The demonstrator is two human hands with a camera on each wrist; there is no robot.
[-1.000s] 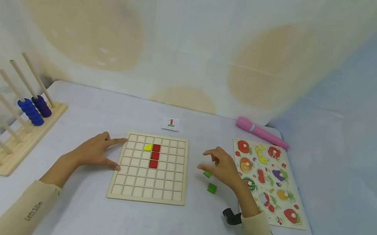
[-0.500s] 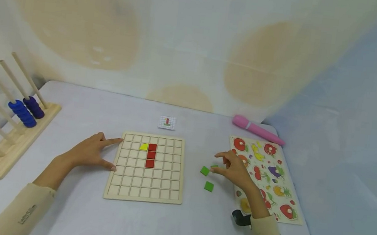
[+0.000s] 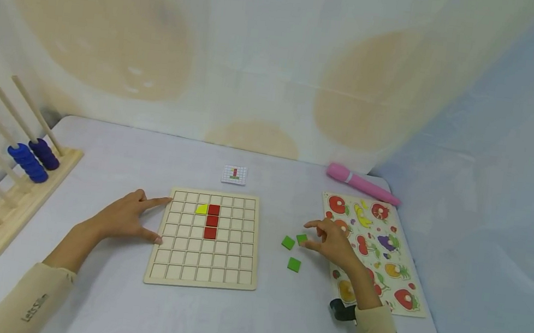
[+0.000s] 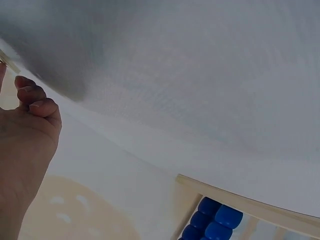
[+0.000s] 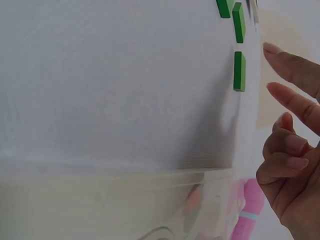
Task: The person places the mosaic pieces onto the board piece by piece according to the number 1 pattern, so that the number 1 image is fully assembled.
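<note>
A square wooden grid board (image 3: 206, 268) lies on the white table. Three red tiles (image 3: 212, 220) form a column in it, with a yellow tile (image 3: 201, 209) of cut-off shape left of the top one. My left hand (image 3: 123, 216) touches the board's left edge with spread index finger and thumb; its other fingers are curled. To the right of the board lie three loose green tiles (image 3: 293, 264). Beside the farthest right tile, my right hand (image 3: 334, 245) hovers with index finger and thumb apart, holding nothing. The right wrist view shows that gap, a green tile (image 5: 240, 72) near it.
Behind the board lies a small pattern card (image 3: 234, 174). A wooden peg stand (image 3: 19, 215) with blue rings (image 3: 29, 163) is at left. A fruit puzzle board (image 3: 396, 291) lies at right, partly under the right forearm, with a pink toy microphone (image 3: 363, 184) behind it.
My right hand has moved right, away from the board, uncovering the green tiles, and now stays beside them. The left hand keeps its place at the board's edge. The head view has shifted slightly.
</note>
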